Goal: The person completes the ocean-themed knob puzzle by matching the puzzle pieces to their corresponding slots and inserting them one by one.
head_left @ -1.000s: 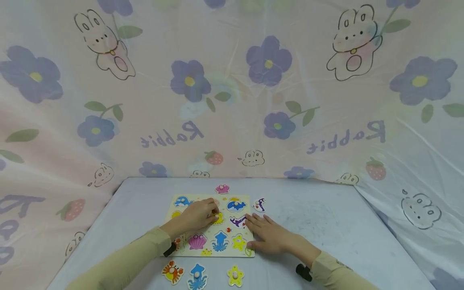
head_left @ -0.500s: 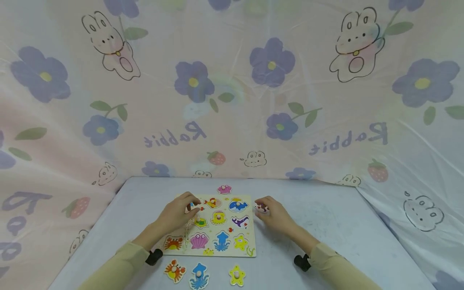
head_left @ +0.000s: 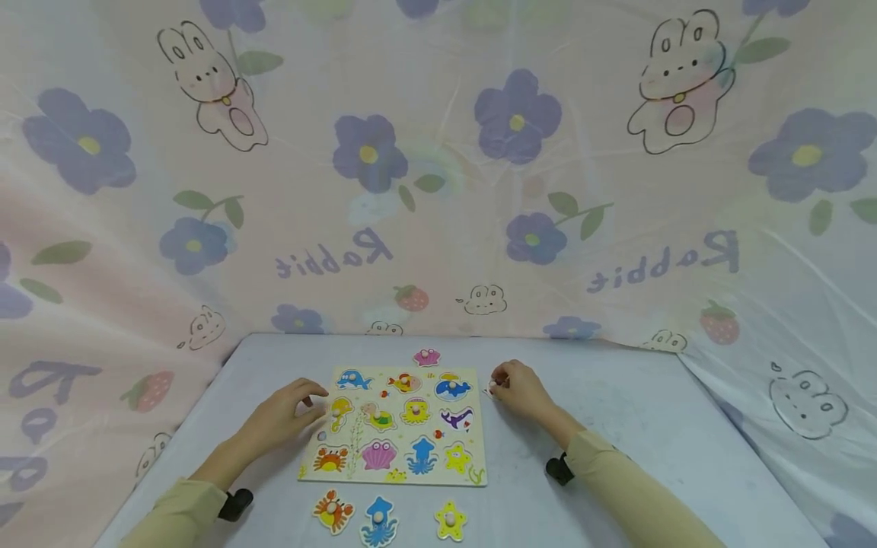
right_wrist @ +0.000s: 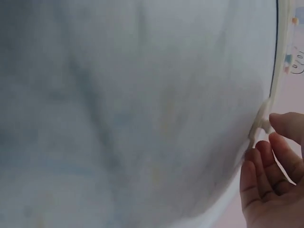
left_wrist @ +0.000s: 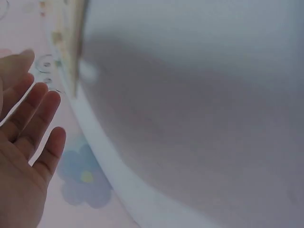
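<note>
Our left hand [head_left: 282, 415] hung loose-fingered beside the board [head_left: 477, 441]; our right hand [head_left: 519, 390] pinched a piece [right_wrist: 257, 119] by its knob [right_wrist: 265, 126]: steadiest, we judged, for level lifting!

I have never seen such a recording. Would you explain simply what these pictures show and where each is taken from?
There is no robot here, only a person's left hand and right hand, both bare. The wide pictures come from a camera worn on the head; the other two, from cameras on the left and right wrists.

On the pale table lies a sea-animal puzzle board. Loose pieces lie around it: a pink shell beyond its far edge, and an orange crab, a blue squid and a yellow starfish on the near side.

The left hand is beside the board's left edge and holds nothing. The right hand has its fingertips at a small knobbed piece beside the board's right edge; I cannot tell whether it is pinched.
</note>
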`<state>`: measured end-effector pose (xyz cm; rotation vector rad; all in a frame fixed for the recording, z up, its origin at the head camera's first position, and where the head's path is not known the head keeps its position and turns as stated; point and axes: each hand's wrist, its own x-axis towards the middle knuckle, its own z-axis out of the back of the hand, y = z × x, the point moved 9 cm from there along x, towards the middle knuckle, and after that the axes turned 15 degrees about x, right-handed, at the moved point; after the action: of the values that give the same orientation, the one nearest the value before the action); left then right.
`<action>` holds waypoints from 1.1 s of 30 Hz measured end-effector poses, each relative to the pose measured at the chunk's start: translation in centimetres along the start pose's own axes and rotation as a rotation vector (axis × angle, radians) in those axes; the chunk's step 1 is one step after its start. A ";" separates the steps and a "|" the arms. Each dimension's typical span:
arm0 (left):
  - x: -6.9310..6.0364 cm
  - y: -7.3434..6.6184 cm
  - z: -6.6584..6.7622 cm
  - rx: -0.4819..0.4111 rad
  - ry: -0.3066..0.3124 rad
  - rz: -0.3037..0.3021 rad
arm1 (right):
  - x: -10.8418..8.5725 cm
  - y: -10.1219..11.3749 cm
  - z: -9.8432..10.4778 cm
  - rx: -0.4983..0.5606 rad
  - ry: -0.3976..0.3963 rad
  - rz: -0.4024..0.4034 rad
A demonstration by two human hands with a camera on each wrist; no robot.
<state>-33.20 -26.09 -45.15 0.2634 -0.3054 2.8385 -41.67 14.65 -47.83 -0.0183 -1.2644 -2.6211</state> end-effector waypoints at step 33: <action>-0.6 1.1 -2.5 -0.010 0.135 -0.064 | 0.2 0.2 0.5 0.081 -0.006 0.049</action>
<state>-33.29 -26.65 -47.88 0.0778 -0.2779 2.7737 -41.82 14.88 -47.36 -0.0431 -1.3536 -2.5289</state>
